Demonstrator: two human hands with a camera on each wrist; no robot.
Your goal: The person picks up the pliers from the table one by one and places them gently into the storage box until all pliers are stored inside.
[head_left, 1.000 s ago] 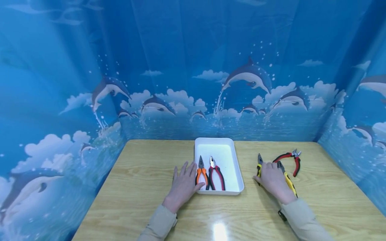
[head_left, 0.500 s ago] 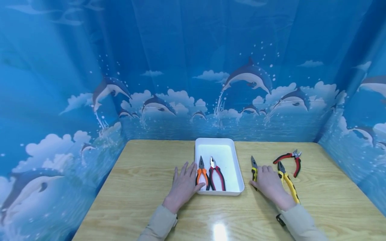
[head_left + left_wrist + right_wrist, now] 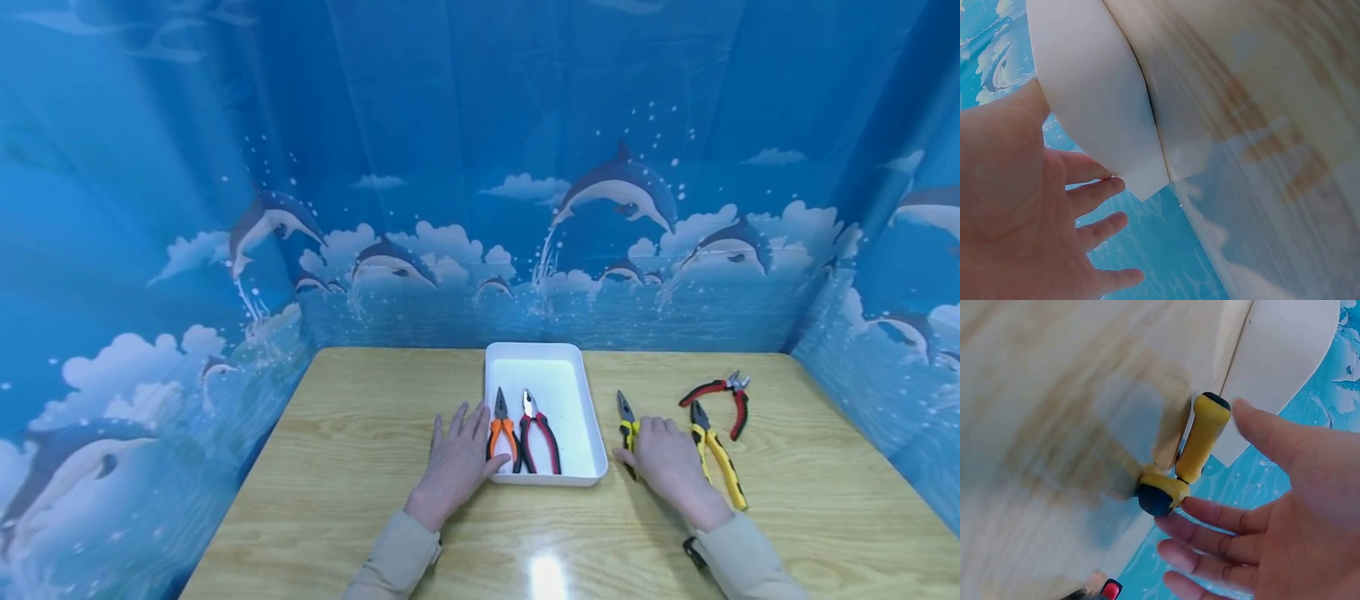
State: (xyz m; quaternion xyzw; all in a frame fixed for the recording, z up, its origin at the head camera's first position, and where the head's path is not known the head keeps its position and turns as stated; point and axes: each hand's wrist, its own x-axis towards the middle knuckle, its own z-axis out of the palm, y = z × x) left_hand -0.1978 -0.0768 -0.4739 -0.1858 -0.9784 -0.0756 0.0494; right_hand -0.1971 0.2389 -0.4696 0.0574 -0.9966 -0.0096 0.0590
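Pliers (image 3: 627, 427) number five, two in one tray (image 3: 576, 429), three outside, right hand (image 3: 666, 457) pinching one, left hand (image 3: 456, 463) spread.

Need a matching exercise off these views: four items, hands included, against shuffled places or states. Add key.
1. Left hand
2. Right hand
3. Orange-handled pliers
4. Short-nosed red-and-black pliers

A. At the handles of the yellow-and-black pliers nearest the white tray
B. Lying on the tabletop, farthest right, handles spread wide
C. Against the white tray's left edge
D. Lying inside the white tray

Pairs: 1-C, 2-A, 3-D, 4-B
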